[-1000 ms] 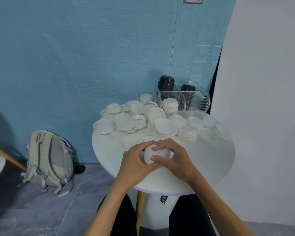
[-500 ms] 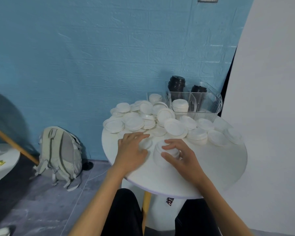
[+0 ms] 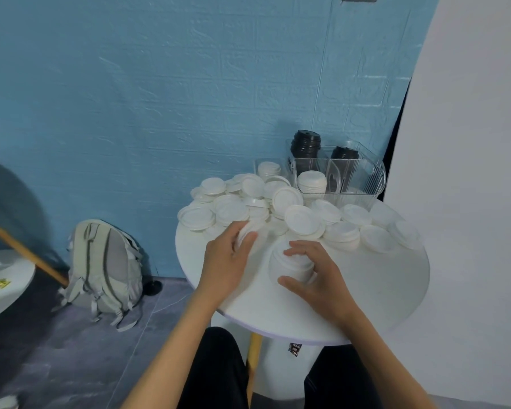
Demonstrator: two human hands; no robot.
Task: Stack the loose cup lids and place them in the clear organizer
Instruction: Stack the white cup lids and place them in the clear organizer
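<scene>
Several loose white cup lids [image 3: 303, 221] lie spread over the far half of a round white table [image 3: 381, 278]. My right hand [image 3: 316, 274] is wrapped around a short stack of white lids [image 3: 289, 262] standing on the table near me. My left hand [image 3: 229, 255] pinches one tilted loose lid [image 3: 245, 231] just left of that stack. The clear organizer [image 3: 354, 180] stands at the table's far right edge with a white lid stack [image 3: 311, 182] and two black lid stacks [image 3: 306, 146] inside.
A blue textured wall stands behind the table and a white panel [image 3: 469, 172] rises on the right. A grey backpack [image 3: 104, 264] leans on the floor to the left, beside a wooden leg [image 3: 21, 246] and another white table edge [image 3: 3, 284].
My hands split apart from the stack. The left hand reached forward and left and picked up a loose lid; the right hand stays on the stack. My view shifted left.
</scene>
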